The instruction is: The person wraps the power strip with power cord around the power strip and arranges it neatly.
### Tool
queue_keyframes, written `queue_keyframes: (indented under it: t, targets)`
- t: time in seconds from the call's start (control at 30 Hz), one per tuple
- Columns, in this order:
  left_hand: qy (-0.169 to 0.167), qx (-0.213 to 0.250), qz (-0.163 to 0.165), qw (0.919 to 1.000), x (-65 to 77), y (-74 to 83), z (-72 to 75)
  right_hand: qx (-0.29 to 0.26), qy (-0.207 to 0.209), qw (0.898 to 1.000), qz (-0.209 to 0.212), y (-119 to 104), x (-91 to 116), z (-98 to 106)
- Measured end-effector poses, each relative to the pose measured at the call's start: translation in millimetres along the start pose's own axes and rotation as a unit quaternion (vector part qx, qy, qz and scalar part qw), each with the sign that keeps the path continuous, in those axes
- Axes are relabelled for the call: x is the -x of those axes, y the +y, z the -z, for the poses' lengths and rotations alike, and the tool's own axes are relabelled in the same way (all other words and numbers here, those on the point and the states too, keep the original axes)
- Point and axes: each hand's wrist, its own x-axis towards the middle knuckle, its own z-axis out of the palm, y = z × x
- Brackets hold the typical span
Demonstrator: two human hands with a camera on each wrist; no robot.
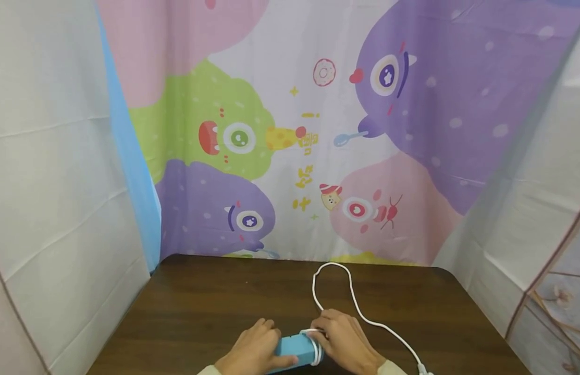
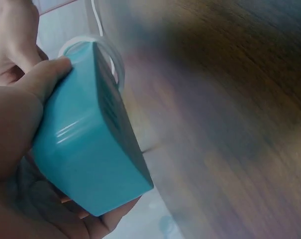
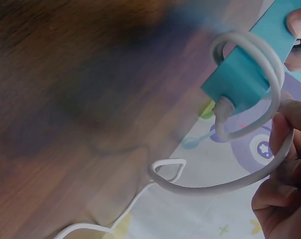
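Note:
A blue box-shaped power strip (image 1: 294, 350) is held above the table's near part, with dark slots along one side in the left wrist view. My left hand (image 1: 257, 346) grips its body, the thumb (image 2: 48, 74) lying along one face. From the strip's end comes a white cord (image 3: 225, 107), looped around that end of the body. My right hand (image 1: 346, 341) pinches the cord close beside the strip, as the right wrist view shows. Beyond the fingers the cord's loose length (image 1: 355, 297) curves over the table.
The dark brown wooden table (image 1: 200, 307) extends to a curtain (image 1: 290, 67) with cartoon monsters at the back. Pale cloth (image 1: 50, 156) hangs on the left, and more hangs on the right. A white piece at the cord's end (image 1: 423, 370) is cut by the lower frame edge.

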Motion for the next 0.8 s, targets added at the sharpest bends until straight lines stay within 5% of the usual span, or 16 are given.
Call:
queue_keyframes:
  t: [0.3, 0.5, 0.8]
  targets:
    - [0.048, -0.032, 0.012, 0.9982, -1.3, -5.1, -2.8, -0.054, -0.028, 0.994, -0.091, -3.8, -5.4, 4.6]
    - [0.141, -0.075, 0.02, 0.9869, -5.5, -20.7, -7.8, -0.051, 0.0, 0.995, -0.084, -2.6, -5.8, 2.4]
    - [0.187, -0.105, 0.002, 0.9767, -9.5, -20.2, -10.2, -0.062, 0.009, 0.994, -0.092, -2.0, -4.8, 2.8]
